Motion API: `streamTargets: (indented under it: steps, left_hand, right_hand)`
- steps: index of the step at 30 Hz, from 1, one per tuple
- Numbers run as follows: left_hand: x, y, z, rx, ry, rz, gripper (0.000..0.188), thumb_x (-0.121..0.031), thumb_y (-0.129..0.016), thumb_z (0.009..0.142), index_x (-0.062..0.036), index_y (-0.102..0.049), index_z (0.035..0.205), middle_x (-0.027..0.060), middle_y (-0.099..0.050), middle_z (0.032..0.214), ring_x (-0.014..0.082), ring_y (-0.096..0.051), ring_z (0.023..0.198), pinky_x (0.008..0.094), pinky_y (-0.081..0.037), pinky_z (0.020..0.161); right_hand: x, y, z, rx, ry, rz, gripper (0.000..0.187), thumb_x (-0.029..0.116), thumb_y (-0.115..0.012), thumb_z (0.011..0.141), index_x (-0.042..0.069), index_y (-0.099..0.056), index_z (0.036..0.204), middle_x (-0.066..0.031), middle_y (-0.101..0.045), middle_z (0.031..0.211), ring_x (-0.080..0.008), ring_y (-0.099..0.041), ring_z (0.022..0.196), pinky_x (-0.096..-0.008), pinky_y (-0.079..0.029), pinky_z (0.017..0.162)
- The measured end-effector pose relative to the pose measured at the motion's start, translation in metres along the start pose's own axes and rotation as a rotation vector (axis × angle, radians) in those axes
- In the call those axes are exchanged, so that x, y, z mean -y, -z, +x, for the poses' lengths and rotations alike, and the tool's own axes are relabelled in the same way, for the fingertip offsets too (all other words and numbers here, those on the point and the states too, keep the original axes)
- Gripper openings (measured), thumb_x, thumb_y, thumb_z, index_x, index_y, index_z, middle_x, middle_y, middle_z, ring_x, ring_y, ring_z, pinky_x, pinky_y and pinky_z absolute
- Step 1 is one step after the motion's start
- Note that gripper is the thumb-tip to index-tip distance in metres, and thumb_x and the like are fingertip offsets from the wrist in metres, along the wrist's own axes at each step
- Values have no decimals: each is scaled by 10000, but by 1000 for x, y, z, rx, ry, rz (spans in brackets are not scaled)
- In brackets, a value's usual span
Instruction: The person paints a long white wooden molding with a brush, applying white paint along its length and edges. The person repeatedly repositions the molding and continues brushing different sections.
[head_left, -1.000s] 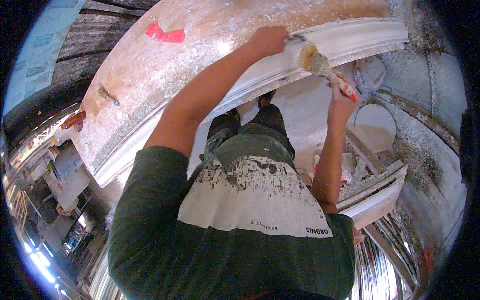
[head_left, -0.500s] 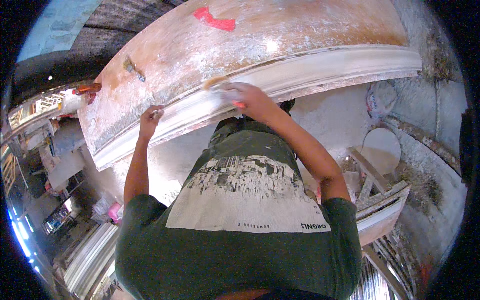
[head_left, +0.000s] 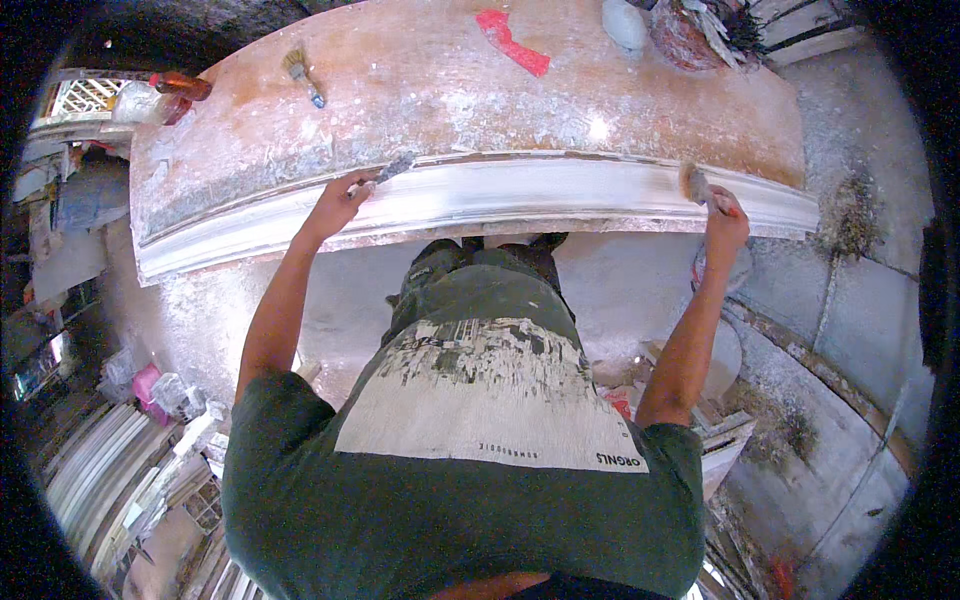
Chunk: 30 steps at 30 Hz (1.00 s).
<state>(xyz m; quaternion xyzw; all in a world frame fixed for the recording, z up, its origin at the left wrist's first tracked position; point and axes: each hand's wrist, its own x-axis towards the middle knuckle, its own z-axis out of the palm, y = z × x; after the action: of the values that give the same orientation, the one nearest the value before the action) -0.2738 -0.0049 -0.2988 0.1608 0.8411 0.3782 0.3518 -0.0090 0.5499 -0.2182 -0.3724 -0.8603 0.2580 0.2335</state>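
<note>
A long white moulding [head_left: 540, 190] lies along the near edge of a worn, plaster-spotted table [head_left: 420, 110]. My right hand [head_left: 728, 222] is closed round the handle of a paintbrush [head_left: 695, 186], its tan bristles at the moulding's right part. Further left, my left hand [head_left: 343, 204] is closed on a narrow grey tool [head_left: 395, 166], whose exact kind I cannot make out. That tool points up and to the right, over the moulding's far edge. A second paintbrush [head_left: 305, 78] rests on the table at the far left, touched by neither hand.
A red strip [head_left: 512, 44] lies at the table's far side. Beyond it, to the right, are a pale rounded object [head_left: 624, 25] and a reddish bundle [head_left: 685, 35]. Bottles [head_left: 180, 87] stand at the left corner. Stacked white strips [head_left: 95, 480] lie low on the left.
My right hand has swept the paintbrush rightward along the moulding. My left hand has shifted right, and its grey tool now shows clearly. The whole view has turned slightly.
</note>
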Motion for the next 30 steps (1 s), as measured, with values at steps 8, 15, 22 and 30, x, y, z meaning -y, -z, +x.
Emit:
streamTargets:
  steps: [8, 15, 22, 30]
  left_hand:
    - [-83, -151, 88, -94, -425, 250, 338, -170, -568, 892, 28, -557, 1166, 261, -600, 1140, 428, -571, 1071, 464, -449, 935]
    - [-124, -212, 123, -120, -515, 325, 350, -209, -525, 920, 23, -545, 1182, 292, -586, 1143, 447, -555, 1079, 460, -440, 950]
    - [-119, -144, 60, -53, -280, 353, 339, -239, -525, 954, -31, -545, 1221, 270, -594, 1168, 410, -571, 1109, 447, -462, 931]
    - [-235, -329, 179, -37, -559, 385, 317, -244, -547, 907, 8, -565, 1100, 286, -612, 1045, 454, -580, 1013, 504, -468, 877]
  right_hand:
    - [10, -8, -68, -105, -246, 417, 153, 21, -695, 797, 4, -710, 949, -22, -686, 836, -90, -607, 767, -225, -472, 735]
    - [-13, 15, -74, -157, -241, 453, 140, 8, -702, 796, -9, -700, 935, -35, -686, 866, -103, -613, 773, -231, -484, 753]
    - [-71, 67, -102, -265, -478, 458, 194, 71, -689, 838, -18, -682, 1011, -63, -685, 963, -120, -643, 827, -262, -538, 703]
    - [-128, 88, -102, -260, -538, 528, 232, 108, -692, 850, -19, -670, 1043, -70, -686, 969, -117, -641, 854, -268, -545, 710]
